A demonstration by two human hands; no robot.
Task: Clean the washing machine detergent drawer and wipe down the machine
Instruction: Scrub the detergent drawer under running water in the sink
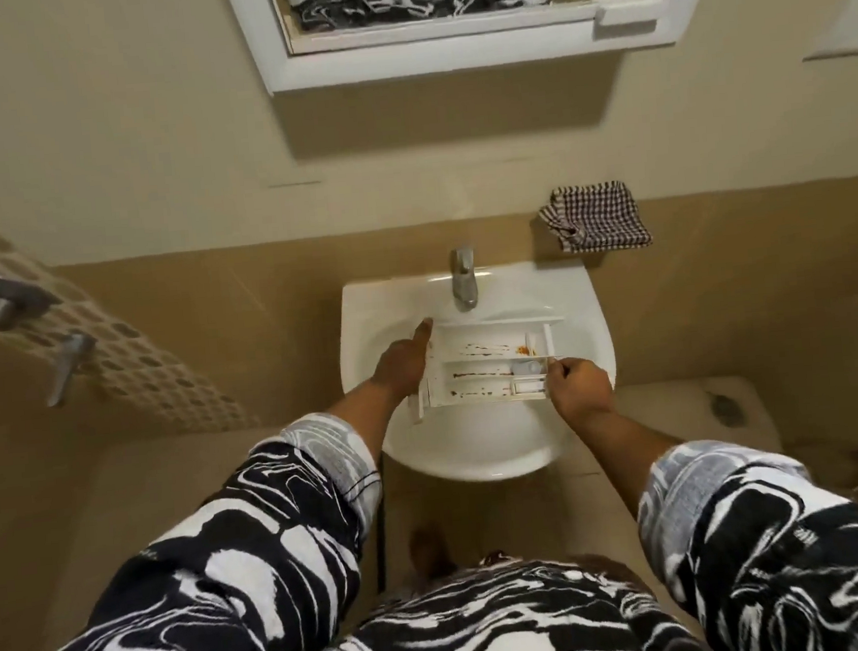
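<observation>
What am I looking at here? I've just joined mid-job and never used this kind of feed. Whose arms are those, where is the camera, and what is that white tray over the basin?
There is no robot: the single picture comes from a wide-angle camera worn on a person's head, looking down, so the patterned sleeves at the bottom are that person's own arms. They stand at a white washbasin with a metal tap; no water is visibly running. The white tray is the washing machine's detergent drawer, held over the bowl. The left hand grips its left end, and the right hand holds its right end with fingers closed. Brown streaks and an orange spot of residue show in its compartments. A checked cloth hangs on the wall to the right of the tap.
</observation>
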